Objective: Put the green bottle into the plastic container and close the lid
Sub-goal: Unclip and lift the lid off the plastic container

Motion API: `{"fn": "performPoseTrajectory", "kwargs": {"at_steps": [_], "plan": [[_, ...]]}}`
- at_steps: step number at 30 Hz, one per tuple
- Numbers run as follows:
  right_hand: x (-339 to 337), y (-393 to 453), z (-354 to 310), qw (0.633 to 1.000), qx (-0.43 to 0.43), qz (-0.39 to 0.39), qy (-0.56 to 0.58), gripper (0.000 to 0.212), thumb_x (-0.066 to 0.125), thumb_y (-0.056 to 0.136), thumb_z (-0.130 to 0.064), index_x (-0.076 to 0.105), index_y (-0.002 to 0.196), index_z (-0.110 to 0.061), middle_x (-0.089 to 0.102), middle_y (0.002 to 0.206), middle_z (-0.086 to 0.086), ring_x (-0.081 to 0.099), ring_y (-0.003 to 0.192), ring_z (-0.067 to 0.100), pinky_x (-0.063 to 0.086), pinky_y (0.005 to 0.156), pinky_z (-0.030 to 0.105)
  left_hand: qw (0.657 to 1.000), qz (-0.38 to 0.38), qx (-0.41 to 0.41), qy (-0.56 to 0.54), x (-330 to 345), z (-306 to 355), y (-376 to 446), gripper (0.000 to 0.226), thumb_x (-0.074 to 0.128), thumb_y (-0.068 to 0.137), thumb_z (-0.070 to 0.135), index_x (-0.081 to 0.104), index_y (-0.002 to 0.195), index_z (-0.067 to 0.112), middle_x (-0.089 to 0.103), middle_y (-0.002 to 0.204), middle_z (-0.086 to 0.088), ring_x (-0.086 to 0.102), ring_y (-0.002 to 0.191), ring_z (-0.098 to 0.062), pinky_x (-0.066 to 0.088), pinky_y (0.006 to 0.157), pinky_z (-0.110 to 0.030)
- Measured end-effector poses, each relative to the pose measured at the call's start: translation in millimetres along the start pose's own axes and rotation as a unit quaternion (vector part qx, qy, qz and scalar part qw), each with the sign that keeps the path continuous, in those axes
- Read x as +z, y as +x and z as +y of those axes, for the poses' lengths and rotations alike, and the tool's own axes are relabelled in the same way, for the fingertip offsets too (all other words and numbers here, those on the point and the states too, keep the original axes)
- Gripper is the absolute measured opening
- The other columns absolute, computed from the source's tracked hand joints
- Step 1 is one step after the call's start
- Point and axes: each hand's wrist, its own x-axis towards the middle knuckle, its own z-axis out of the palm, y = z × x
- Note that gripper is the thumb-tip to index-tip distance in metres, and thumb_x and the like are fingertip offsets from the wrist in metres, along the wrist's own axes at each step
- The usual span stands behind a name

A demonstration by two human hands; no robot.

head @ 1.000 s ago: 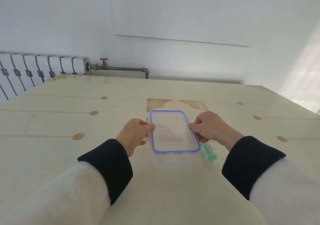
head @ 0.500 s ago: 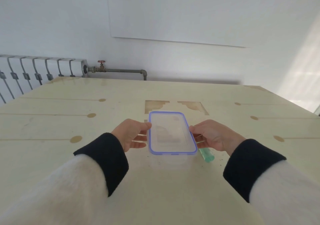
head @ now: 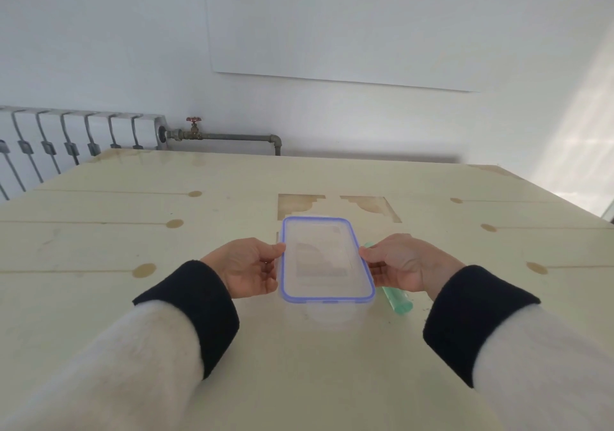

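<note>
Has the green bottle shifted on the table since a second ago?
No. The green bottle keeps its place relative to the brown knot on the table.

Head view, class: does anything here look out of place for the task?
Yes. The translucent green bottle lies on its side on the cream wooden table, outside the clear purple-rimmed plastic container, partly hidden beneath the right hand.

Green bottle (head: 397, 300) mostly hidden behind right hand (head: 403, 263); container body beneath lid (head: 324, 259) perhaps blurred.
</note>
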Motion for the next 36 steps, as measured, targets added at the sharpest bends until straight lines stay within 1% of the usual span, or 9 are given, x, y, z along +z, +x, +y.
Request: {"fn": "performPoseTrajectory", "kwargs": {"at_steps": [6,12,16,26,29,30,32,34,36], "plan": [[-1,1,-1,1.000,0.007,-0.005,-0.010,0.010,0.057,0.089,-0.004,0.062,0.089,0.004,0.065,0.076,0.013,0.060,0.066,0.022,0.056,0.062,0.030,0.999,-0.007,0.002,-0.032,0,-4,4,0.011,0.056,0.086,0.009,0.060,0.093,0.002,0.052,0.071,-0.007,0.041,0.059,-0.015,0.037,0.057,-0.025],[0,1,-2,1.000,0.013,-0.013,-0.011,0.011,0.057,0.089,-0.005,0.063,0.092,0.004,0.065,0.078,0.013,0.060,0.067,0.022,0.056,0.064,0.031,0.998,-0.027,0.007,-0.047,-3,-7,3,0.013,0.056,0.085,0.009,0.061,0.094,0.002,0.057,0.069,-0.008,0.049,0.052,-0.016,0.044,0.046,-0.025],[-1,1,0,1.000,0.011,-0.009,-0.006,0.012,0.057,0.089,-0.005,0.063,0.094,0.005,0.065,0.078,0.013,0.060,0.067,0.022,0.055,0.067,0.032,0.998,-0.025,0.011,-0.052,-1,-8,2,0.011,0.057,0.085,0.009,0.061,0.092,0.001,0.059,0.064,-0.008,0.051,0.043,-0.016,0.044,0.041,-0.023],[0,0,-1,1.000,0.012,-0.014,-0.005,0.016,0.055,0.090,-0.005,0.060,0.102,0.005,0.063,0.080,0.014,0.059,0.068,0.023,0.053,0.070,0.033,0.999,-0.007,0.013,-0.051,-2,-9,1,0.013,0.058,0.084,0.009,0.061,0.094,0.002,0.060,0.066,-0.008,0.051,0.043,-0.016,0.042,0.041,-0.022],[1,-1,-1,1.000,0.013,-0.017,-0.003,0.016,0.055,0.090,-0.004,0.060,0.101,0.005,0.063,0.081,0.014,0.059,0.069,0.023,0.053,0.071,0.034,0.999,0.008,0.032,-0.042,5,-6,-1,0.008,0.056,0.084,0.004,0.059,0.090,0.001,0.061,0.065,-0.009,0.050,0.049,-0.016,0.041,0.052,-0.025],[1,0,-1,1.000,0.011,-0.018,-0.002,0.015,0.055,0.090,-0.004,0.060,0.100,0.005,0.063,0.081,0.014,0.058,0.069,0.023,0.053,0.071,0.034,0.998,0.029,0.051,-0.034,10,-2,-1,0.005,0.053,0.084,0.000,0.057,0.085,0.000,0.061,0.066,-0.010,0.051,0.052,-0.018,0.043,0.058,-0.027],[1,1,-1,1.000,0.010,-0.018,0.003,0.012,0.055,0.090,-0.004,0.061,0.096,0.005,0.063,0.081,0.014,0.058,0.070,0.023,0.053,0.073,0.034,0.993,0.080,0.086,-0.004,17,3,1,0.010,0.048,0.085,-0.006,0.054,0.079,-0.001,0.060,0.072,-0.014,0.057,0.063,-0.023,0.049,0.066,-0.034],[0,0,0,1.000,0.009,-0.018,0.005,0.011,0.056,0.089,-0.005,0.061,0.094,0.004,0.063,0.081,0.014,0.058,0.071,0.024,0.052,0.075,0.035,0.993,0.071,0.094,0.026,20,5,-2,0.007,0.048,0.086,-0.004,0.055,0.085,-0.002,0.064,0.074,-0.014,0.062,0.066,-0.024,0.051,0.067,-0.036],[0,-1,0,1.000,0.012,-0.017,0.018,0.010,0.056,0.089,-0.005,0.061,0.092,0.003,0.064,0.079,0.014,0.059,0.071,0.024,0.053,0.074,0.035,0.994,0.047,0.090,0.041,19,3,-5,0.004,0.051,0.086,0.001,0.054,0.085,0.001,0.068,0.065,-0.010,0.065,0.060,-0.022,0.051,0.070,-0.034]]}}
